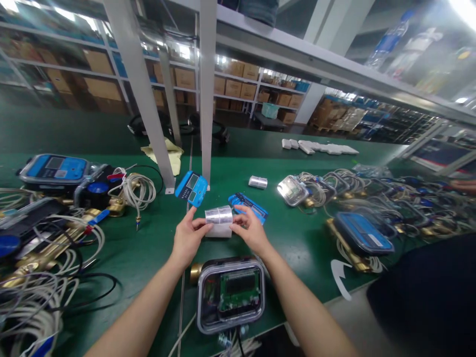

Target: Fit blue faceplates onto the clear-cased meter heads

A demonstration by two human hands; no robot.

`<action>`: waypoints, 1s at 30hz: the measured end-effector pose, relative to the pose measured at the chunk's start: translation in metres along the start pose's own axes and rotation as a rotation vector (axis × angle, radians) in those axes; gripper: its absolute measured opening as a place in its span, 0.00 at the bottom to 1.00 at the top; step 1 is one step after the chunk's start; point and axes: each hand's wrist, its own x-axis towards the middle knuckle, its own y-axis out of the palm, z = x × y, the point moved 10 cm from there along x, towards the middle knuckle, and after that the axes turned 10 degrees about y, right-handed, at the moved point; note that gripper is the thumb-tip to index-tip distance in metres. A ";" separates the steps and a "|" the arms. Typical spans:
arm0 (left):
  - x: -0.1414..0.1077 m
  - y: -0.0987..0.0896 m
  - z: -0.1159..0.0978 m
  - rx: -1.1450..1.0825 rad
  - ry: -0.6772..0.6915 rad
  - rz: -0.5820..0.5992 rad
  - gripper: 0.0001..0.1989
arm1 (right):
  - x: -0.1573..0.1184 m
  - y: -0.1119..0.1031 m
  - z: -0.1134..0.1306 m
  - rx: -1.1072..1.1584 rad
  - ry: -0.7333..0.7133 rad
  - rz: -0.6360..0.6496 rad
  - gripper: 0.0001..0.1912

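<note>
Both of my hands pinch a curled strip of silver printed labels (218, 216) above the green bench, one at each side; its pale lower part hangs below the fingers. My left hand (189, 232) has thumb and fingers closed at the strip's left edge. On the right edge, my right hand (250, 228) grips it the same way. Beyond my left fingertips lies a blue meter faceplate (192, 188). Another blue faceplate (256, 208) is partly covered by my right hand. Nearer to me sits a meter housing (231, 295) with its green circuit board showing under a clear cover.
A small roll of silver labels (258, 182) lies farther back. Meters with brass pipes and coiled cables (137, 191) crowd the left; more meters (364, 233) line the right. Metal posts (207, 99) rise from the bench beside a yellow cloth (171, 156). A person's dark-clothed body (427, 292) is at right.
</note>
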 end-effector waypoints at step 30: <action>0.038 0.043 0.022 1.241 0.706 0.522 0.39 | 0.164 -0.176 -0.044 -0.563 0.155 -0.545 0.32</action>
